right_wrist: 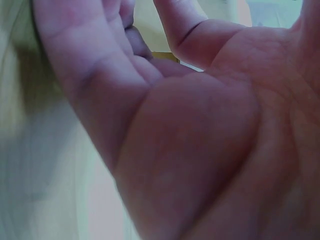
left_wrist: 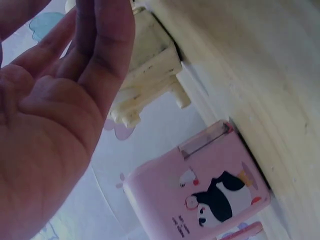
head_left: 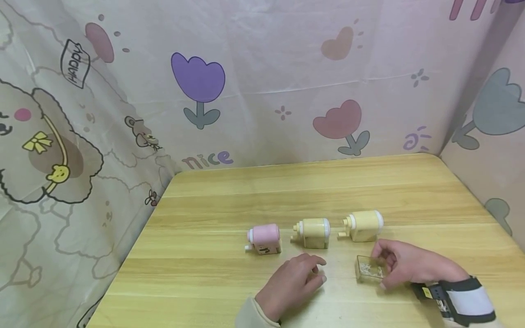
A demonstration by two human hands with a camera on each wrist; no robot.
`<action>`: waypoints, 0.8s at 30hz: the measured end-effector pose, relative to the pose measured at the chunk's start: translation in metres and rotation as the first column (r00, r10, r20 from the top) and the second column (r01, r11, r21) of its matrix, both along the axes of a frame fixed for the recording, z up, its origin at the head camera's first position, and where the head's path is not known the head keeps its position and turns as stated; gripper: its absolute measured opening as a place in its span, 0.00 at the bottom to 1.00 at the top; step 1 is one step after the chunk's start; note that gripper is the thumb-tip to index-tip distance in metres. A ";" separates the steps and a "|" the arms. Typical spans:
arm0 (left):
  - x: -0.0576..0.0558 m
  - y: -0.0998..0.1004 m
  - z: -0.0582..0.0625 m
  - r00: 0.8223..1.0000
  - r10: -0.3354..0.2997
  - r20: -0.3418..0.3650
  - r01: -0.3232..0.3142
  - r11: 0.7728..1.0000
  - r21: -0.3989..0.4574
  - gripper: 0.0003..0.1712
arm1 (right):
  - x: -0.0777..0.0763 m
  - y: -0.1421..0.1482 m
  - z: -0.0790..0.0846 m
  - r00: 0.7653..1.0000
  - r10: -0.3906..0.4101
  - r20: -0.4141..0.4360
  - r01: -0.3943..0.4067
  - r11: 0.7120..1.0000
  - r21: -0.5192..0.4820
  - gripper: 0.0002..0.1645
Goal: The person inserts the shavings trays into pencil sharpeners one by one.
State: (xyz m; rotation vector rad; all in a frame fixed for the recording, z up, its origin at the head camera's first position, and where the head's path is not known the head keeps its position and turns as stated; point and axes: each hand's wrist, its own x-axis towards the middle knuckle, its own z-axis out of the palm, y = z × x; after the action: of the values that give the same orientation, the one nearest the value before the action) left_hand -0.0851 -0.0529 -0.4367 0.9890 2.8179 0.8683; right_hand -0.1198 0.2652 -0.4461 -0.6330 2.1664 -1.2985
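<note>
At the right end of a small clear shavings box (head_left: 366, 269) with whitish bits inside, my right hand (head_left: 414, 264) pinches it, thumb on the near side and fingers curled at the far side. In the right wrist view the palm (right_wrist: 190, 150) hides most of the box. My left hand (head_left: 291, 280) hovers over the table with relaxed fingers and holds nothing. Beyond it stands a pink crank pencil sharpener (head_left: 265, 239), whose panda print shows in the left wrist view. Two yellow crank pencil sharpeners stand to its right, a middle one (head_left: 315, 232) and a right one (head_left: 364, 225).
The three sharpeners form a slanting row on the wood-grain table (head_left: 197, 255), cranks pointing left. A printed cloth (head_left: 266, 54) hangs behind the table and along both sides. A strap with a device (head_left: 459, 298) is on the right wrist.
</note>
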 end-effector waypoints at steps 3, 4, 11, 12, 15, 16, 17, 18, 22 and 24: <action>0.000 0.002 -0.001 1.000 -0.014 -0.016 0.013 1.000 -0.027 0.17 | 0.000 0.000 0.000 1.000 0.006 0.005 -0.006 1.000 0.000 0.31; 0.000 0.003 -0.001 1.000 -0.016 -0.020 0.016 0.999 -0.034 0.17 | 0.000 0.000 0.000 1.000 0.008 0.008 -0.008 1.000 0.000 0.31; -0.003 0.011 0.009 0.993 -0.048 -0.110 0.037 0.995 -0.094 0.17 | 0.000 -0.002 0.002 1.000 0.003 0.029 -0.004 1.000 0.018 0.32; -0.004 0.013 0.013 0.990 -0.053 -0.128 0.040 0.994 -0.102 0.17 | 0.000 -0.002 0.002 1.000 0.004 0.026 -0.005 1.000 0.018 0.32; -0.010 0.019 0.024 0.981 -0.069 -0.183 0.048 0.992 -0.118 0.18 | 0.000 -0.002 0.003 1.000 0.009 0.030 -0.010 1.000 0.019 0.31; -0.013 0.021 0.029 0.976 -0.073 -0.203 0.048 0.991 -0.124 0.19 | 0.000 -0.003 0.003 0.999 0.011 0.034 -0.012 1.000 0.019 0.31; -0.016 0.024 0.034 0.971 -0.078 -0.225 0.049 0.990 -0.129 0.19 | 0.000 -0.003 0.004 0.999 0.014 0.034 -0.014 1.000 0.021 0.31; -0.019 0.027 0.038 0.967 -0.081 -0.242 0.049 0.990 -0.134 0.20 | 0.000 -0.003 0.004 0.999 0.016 0.035 -0.017 1.000 0.024 0.31; -0.032 0.043 0.052 0.967 -0.075 -0.245 0.034 0.985 -0.169 0.27 | -0.001 -0.005 0.004 0.999 0.022 0.025 -0.023 0.999 0.033 0.31; -0.038 0.052 0.055 0.972 -0.063 -0.226 0.021 0.983 -0.182 0.32 | -0.001 -0.005 0.004 1.000 0.023 0.015 -0.023 0.999 0.042 0.31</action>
State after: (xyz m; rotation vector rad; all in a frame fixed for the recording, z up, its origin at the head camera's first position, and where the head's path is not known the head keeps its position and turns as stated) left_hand -0.1233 -0.0012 -0.3815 1.1877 2.9839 0.5134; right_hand -0.1205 0.2599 -0.4420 -0.6283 2.1629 -1.2391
